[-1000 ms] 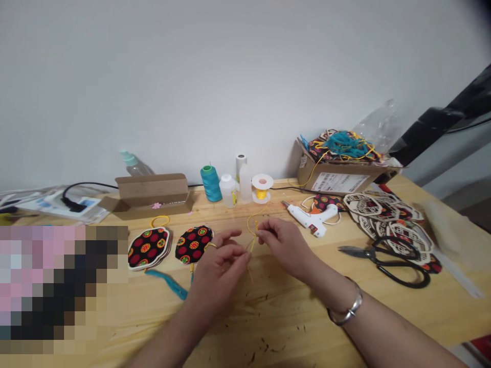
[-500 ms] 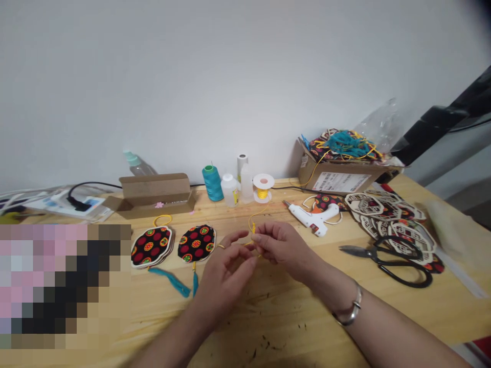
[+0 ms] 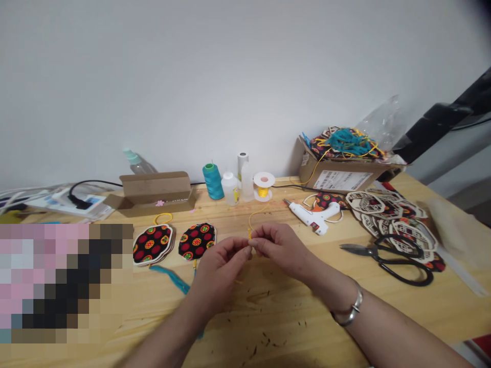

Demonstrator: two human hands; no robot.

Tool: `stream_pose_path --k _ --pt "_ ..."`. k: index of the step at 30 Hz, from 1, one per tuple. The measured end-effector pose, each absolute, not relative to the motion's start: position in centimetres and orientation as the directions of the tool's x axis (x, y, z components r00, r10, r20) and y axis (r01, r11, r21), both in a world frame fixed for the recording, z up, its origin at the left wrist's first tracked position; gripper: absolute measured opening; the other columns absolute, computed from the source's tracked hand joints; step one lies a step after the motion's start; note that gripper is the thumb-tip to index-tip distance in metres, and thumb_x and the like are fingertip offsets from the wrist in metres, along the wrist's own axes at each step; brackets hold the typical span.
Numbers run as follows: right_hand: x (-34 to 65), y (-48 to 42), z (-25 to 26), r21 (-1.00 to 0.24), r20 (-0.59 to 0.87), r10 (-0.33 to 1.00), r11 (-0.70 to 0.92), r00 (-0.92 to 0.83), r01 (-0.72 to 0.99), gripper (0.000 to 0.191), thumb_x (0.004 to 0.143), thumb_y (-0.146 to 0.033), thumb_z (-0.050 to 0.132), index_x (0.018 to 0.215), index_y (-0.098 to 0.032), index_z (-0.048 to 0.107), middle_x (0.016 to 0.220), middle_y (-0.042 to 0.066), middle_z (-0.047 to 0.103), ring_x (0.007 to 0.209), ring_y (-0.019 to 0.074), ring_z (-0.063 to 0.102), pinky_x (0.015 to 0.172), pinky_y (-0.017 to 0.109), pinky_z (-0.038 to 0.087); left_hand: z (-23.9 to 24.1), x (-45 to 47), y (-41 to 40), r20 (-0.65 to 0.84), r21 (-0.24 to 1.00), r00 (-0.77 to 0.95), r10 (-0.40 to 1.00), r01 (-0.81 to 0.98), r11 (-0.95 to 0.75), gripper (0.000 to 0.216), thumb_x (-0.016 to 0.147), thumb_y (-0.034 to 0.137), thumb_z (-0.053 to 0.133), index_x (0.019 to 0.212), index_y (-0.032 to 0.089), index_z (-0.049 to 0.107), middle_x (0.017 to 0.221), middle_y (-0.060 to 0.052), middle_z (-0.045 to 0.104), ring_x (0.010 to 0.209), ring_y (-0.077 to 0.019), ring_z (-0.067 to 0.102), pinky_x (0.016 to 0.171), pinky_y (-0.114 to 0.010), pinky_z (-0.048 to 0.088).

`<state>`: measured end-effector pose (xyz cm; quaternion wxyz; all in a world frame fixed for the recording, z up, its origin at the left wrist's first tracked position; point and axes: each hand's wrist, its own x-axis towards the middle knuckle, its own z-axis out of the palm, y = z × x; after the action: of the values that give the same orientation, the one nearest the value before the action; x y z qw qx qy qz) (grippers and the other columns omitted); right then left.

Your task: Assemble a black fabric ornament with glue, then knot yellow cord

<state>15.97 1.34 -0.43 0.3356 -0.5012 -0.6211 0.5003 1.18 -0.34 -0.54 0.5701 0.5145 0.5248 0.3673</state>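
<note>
My left hand (image 3: 220, 266) and my right hand (image 3: 278, 245) meet at the fingertips above the wooden table, both pinching a thin yellow cord (image 3: 251, 223). The cord rises from my fingers towards a yellow spool (image 3: 263, 192) at the back. Left of my hands lie a black fabric disc with red and green circles (image 3: 197, 241) and a stack of similar patterned pieces (image 3: 152, 244). A teal tassel (image 3: 171, 279) lies partly under my left wrist. The pinched part of the cord is hidden by my fingers.
A white glue gun (image 3: 315, 219) lies right of my hands, with black-handled shears (image 3: 387, 259) and a spread of cut patterned pieces (image 3: 391, 214) beyond. A cardboard box (image 3: 339, 179) holds scraps at the back. Teal thread (image 3: 213, 182) and plastic bottles (image 3: 230, 189) stand by the wall.
My hands have come closer, and their fingertips now meet on the yellow cord. My left hand's fingers have closed from their earlier spread. The view has shifted slightly.
</note>
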Motion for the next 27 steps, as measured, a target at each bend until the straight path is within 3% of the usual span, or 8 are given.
stream_pose_path --k 6,14,27 --pt "16.07 1.42 -0.25 -0.966 -0.122 0.953 -0.05 -0.278 0.254 0.007 0.073 -0.016 0.054 0.067 -0.014 0.058 0.056 -0.003 0.052 0.054 0.0079 0.045 0.051 0.02 0.035 -0.97 0.74 -0.33 -0.296 0.955 0.204 0.933 0.091 0.283 0.018 0.071 0.033 0.062 0.068 0.015 0.064 0.053 0.005 0.05 0.043 -0.0048 0.034 0.041 -0.017 0.022" --pt "16.1 1.49 -0.19 -0.978 -0.18 0.934 -0.135 -0.308 0.16 0.005 0.07 -0.017 0.057 0.066 -0.014 0.058 0.052 -0.005 0.051 0.047 0.0057 0.042 0.046 0.018 0.031 -1.3 0.59 -0.16 -0.35 0.922 0.254 0.902 -0.076 0.379 0.014 0.069 0.029 0.066 0.067 0.015 0.064 0.055 0.005 0.054 0.039 -0.0021 0.031 0.038 -0.017 0.018" --pt "16.06 1.42 -0.4 -0.982 -0.16 0.934 -0.118 -0.32 0.145 0.005 0.07 -0.019 0.058 0.069 -0.014 0.059 0.056 -0.003 0.054 0.052 0.0072 0.047 0.049 0.019 0.035 -1.14 0.68 -0.36 -0.347 0.928 0.21 0.914 -0.068 0.367 0.013 0.067 0.027 0.066 0.069 0.015 0.066 0.054 0.004 0.053 0.039 -0.002 0.03 0.038 -0.017 0.017"
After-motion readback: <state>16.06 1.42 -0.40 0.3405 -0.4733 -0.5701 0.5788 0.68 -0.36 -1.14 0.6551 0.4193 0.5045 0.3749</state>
